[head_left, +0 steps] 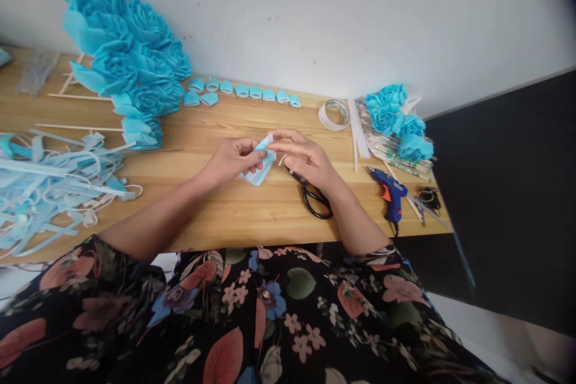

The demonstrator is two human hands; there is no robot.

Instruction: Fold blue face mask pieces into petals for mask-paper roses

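My left hand (234, 159) and my right hand (303, 156) meet over the middle of the wooden table (252, 216). Both pinch a small folded piece of light blue fabric (260, 169) that rests partly on the tabletop. The left thumb and fingers hold its left side. The right fingertips grip its upper corner, and the other right fingers stretch out. Black-handled scissors (315, 195) lie just under my right wrist.
A row of small folded blue pieces (243, 91) lines the wall. Large blue fabric roses (130, 60) stand at the left, smaller ones (398, 120) at the right. Blue strips (49, 180) pile at the left edge. A tape roll (334, 114) and a blue glue gun (389, 192) lie to the right.
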